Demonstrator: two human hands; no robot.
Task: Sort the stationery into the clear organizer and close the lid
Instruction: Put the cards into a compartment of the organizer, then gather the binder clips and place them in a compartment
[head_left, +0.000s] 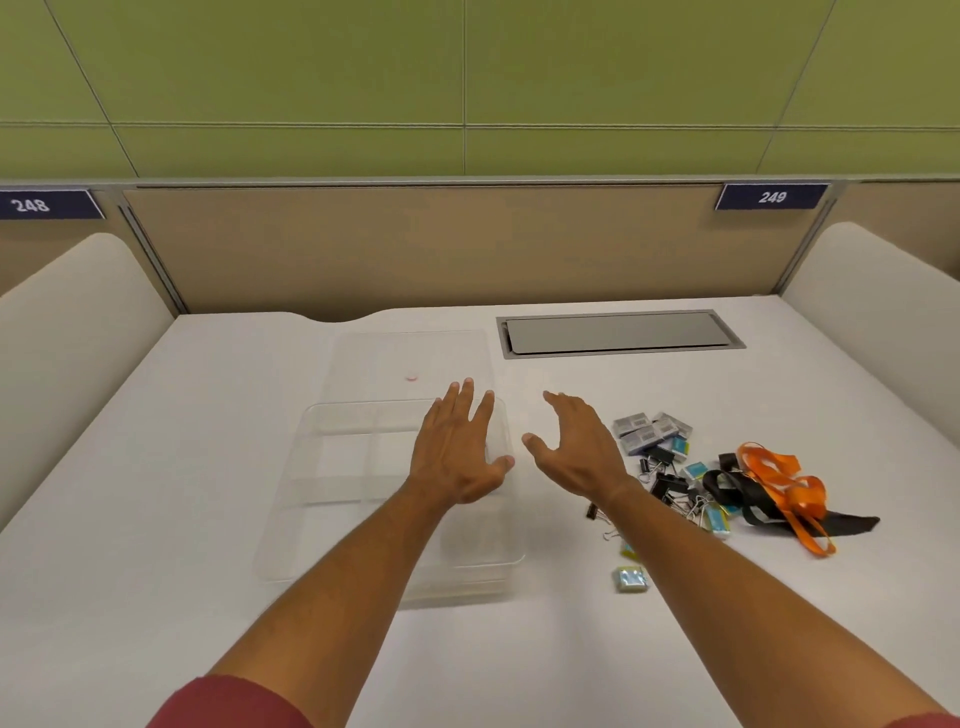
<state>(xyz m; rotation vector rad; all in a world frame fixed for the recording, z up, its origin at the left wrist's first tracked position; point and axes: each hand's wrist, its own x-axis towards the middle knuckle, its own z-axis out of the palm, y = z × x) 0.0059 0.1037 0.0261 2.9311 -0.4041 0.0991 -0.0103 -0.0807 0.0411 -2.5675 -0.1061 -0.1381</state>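
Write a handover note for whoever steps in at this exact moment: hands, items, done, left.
Left hand: open, flat over the clear organizer, holding nothing.
Right hand: open, empty, between organizer and pile.
Lid: off, lying behind the organizer.
Binder clips, staple boxes, lanyards and small packets: loose on the table, right side.
Done: lid off, nothing visibly sorted.
Left: sort everything, close lid.

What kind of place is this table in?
Probably a numbered study carrel or shared office desk. Navy number plates, 249 and 248, sit on the tan partition, padded side dividers enclose the white desk, and a grey cable hatch is set into it.
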